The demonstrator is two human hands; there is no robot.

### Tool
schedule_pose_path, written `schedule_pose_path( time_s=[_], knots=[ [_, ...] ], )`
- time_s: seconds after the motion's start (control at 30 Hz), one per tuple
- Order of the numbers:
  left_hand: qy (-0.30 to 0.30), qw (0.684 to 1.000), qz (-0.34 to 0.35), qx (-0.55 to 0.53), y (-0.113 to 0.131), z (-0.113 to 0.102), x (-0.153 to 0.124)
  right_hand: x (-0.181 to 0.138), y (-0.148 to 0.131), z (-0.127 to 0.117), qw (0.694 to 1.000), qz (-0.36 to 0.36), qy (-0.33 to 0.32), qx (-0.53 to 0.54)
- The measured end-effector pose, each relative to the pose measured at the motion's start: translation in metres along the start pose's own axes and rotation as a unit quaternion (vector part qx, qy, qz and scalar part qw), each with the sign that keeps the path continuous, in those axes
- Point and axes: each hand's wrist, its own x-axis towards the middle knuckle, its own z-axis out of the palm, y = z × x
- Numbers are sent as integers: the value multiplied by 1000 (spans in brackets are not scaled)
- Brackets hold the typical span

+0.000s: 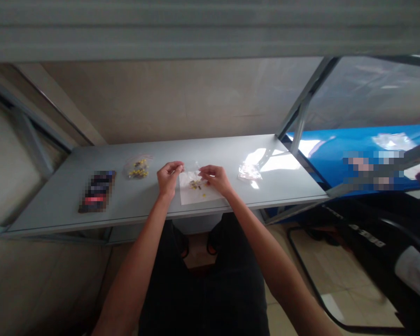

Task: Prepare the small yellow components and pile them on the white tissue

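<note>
On the white paper sheet [187, 197] lie small yellow and dark pieces [196, 185], too small to name. My left hand [167, 178] is at the sheet's left upper corner, thumb and forefinger pinched on the edge of a small clear plastic bag [193, 166]. The bag is faint against the grey tabletop. My right hand [216, 178] reaches over the sheet's right side with bent fingers closed at the bag's other side, partly covering the pieces. A bit of red shows under its fingers.
Left of my hands, a clear bag of yellow and dark pieces [138, 169] lies on the grey table [56, 196]. A blurred dark object [98, 191] is farther left. Clear plastic bags [249, 171] lie right. Metal frame posts [303, 112] separate a blue table [322, 158], where another person sits.
</note>
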Motion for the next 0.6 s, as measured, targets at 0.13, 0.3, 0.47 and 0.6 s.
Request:
schedule_pose_path(
  time_s=[0.13, 0.3, 0.47, 0.6],
  knots=[
    [-28, 999, 0, -37, -4, 1, -4, 0, 3, 1, 1000, -11, 20, 19],
    [-76, 996, 14, 47, -3, -7, -10, -2, -1, -2, 998, -18, 37, 38],
    [-89, 968, 95, 217, 8, -22, -22, -7, -7, -7, 994, -35, 69, 73],
    [-90, 958, 93, 254, 7, -31, -30, -11, -11, -16, 994, -24, 94, 45]
  ],
)
